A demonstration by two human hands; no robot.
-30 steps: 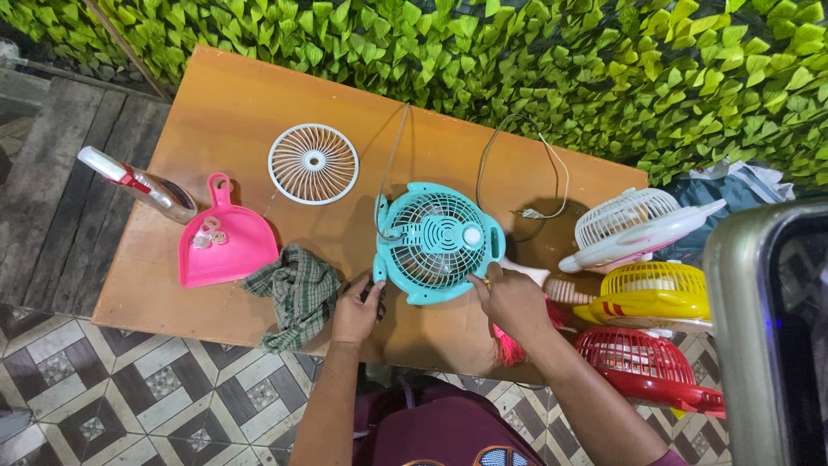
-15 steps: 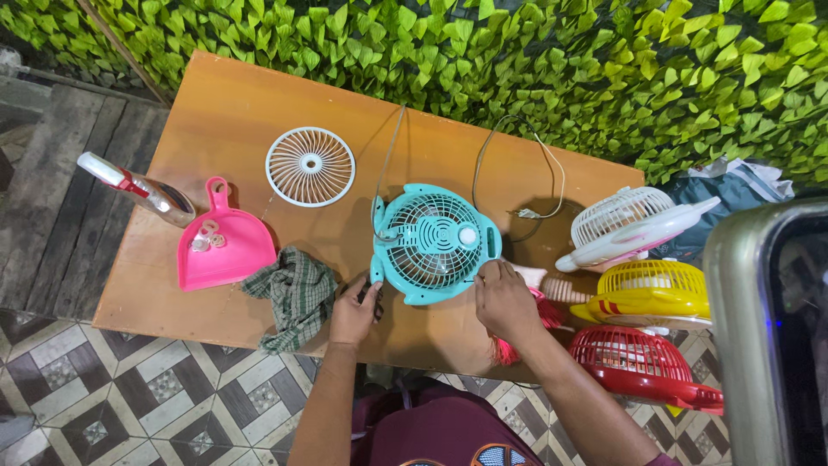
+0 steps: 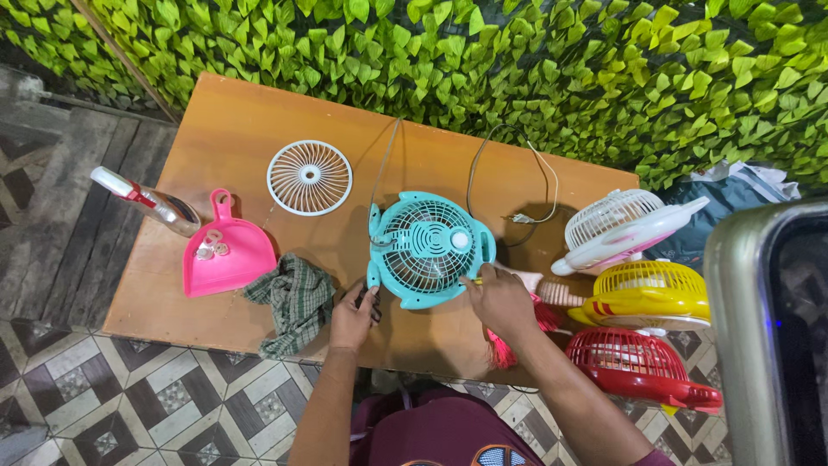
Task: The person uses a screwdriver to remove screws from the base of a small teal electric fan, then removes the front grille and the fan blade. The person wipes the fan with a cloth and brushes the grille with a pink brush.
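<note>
Pink dustpan (image 3: 226,257) holds small round pieces (image 3: 210,250), apart from hands.

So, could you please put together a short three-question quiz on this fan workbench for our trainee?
1. True or false: the turquoise fan lies on the table between both hands.
2. What lies inside the pink dustpan? A) small pale parts B) a plug C) the checked cloth
3. Fill in: the loose white grille lies ___ of the turquoise fan in the picture.

Key: 1 true; 2 A; 3 left. The left hand and right hand touch its edges.
</note>
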